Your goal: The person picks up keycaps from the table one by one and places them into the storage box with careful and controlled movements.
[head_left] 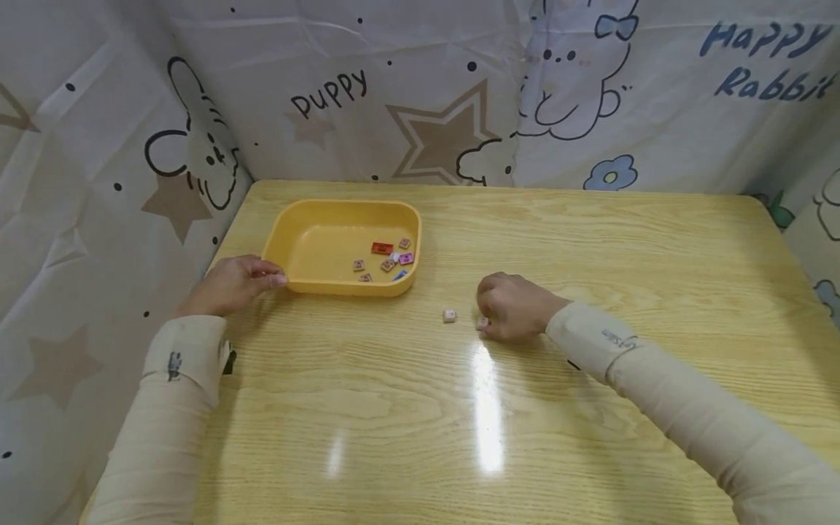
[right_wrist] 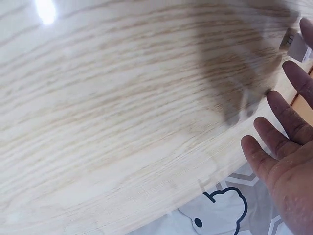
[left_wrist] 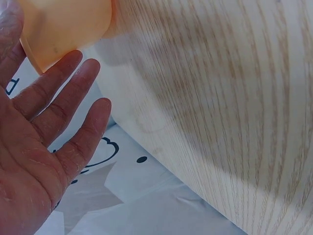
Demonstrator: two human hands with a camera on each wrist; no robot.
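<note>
Near the table's middle, my right hand [head_left: 515, 306] pinches a small pale block [head_left: 483, 323] between thumb and fingertips, low over the tabletop. The right wrist view shows that block [right_wrist: 297, 48] with a dark mark on one face; the other fingers are spread. A second pale block [head_left: 449, 316] lies just left of this hand. At the left, my left hand [head_left: 239, 284] holds the near-left corner of a yellow tray [head_left: 341, 289], its thumb at the rim. In the left wrist view, three fingers [left_wrist: 66, 112] extend loosely beside the tray wall.
Inside the tray, toward its right side, lie several small pieces: a red rectangular piece [head_left: 382, 249], a pink piece [head_left: 406, 259], a blue piece [head_left: 400, 275] and brown square ones. The wood-grain table [head_left: 367, 408] meets a printed cloth [head_left: 262, 95] at the back and left.
</note>
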